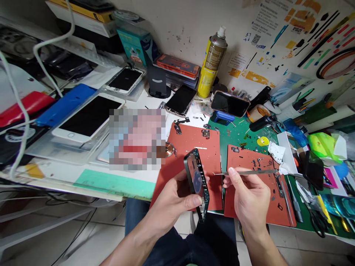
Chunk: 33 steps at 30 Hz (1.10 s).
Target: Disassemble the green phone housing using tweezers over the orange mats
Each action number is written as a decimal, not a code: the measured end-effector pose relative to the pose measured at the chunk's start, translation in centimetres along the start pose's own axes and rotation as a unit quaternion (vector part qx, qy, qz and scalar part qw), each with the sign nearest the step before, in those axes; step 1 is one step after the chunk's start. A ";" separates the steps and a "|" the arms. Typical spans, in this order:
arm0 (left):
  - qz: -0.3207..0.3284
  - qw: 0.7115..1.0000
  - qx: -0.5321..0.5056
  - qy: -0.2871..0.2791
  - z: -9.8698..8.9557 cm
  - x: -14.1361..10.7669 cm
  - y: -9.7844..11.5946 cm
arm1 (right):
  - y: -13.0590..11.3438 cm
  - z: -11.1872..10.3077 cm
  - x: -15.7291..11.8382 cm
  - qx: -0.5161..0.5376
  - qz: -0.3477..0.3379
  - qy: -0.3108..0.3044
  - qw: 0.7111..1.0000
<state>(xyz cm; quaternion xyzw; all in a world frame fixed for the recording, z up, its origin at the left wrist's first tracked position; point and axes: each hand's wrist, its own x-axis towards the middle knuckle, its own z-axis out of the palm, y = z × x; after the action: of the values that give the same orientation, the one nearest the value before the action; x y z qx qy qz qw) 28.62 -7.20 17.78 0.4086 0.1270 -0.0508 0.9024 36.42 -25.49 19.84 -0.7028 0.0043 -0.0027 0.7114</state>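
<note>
My left hand (pixel 173 197) grips a dark phone housing (pixel 197 179) by its lower part, thumb over the near edge. The housing stands tilted on its side above the red mat (pixel 191 142), its inside with a round coil turned toward the right. In my right hand (pixel 251 195), metal tweezers (pixel 257 172) are pinched between thumb and fingers. Their tip points left, a little apart from the housing; whether it holds something tiny cannot be made out. Small phone parts (pixel 257 162) lie scattered on a second red mat (pixel 235 184) beneath and beyond my right hand.
White-framed phones (pixel 85 118) lie at left, near a blurred patch. A yellow spray can (pixel 208 70) stands by the wall. One phone (pixel 230 103) leans on a blue stand. Scissors (pixel 317 221) and other tools line the right edge. A round coil (pixel 168 149) sits beside the left mat.
</note>
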 end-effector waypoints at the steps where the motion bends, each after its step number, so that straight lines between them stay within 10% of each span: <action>1: 0.002 1.000 -0.014 0.004 0.3 0.0 0.1 | 0.1 0.0 -0.6 0.000 -0.005 0.010 1.000; 16: 0.014 0.994 -0.060 0.091 1.7 -0.1 -0.9 | 2.0 1.3 -2.9 -0.119 -0.190 -0.006 0.975; 33: 0.011 0.995 -0.017 0.094 1.7 0.0 -1.3 | 1.9 1.1 -3.0 -0.152 -0.223 -0.033 0.962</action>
<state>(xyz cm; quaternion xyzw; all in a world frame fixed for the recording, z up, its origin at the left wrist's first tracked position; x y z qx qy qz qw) 28.66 -9.32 17.89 0.3973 0.2079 0.0002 0.8938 33.42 -24.36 17.97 -0.7853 -0.1759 -0.1375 0.5775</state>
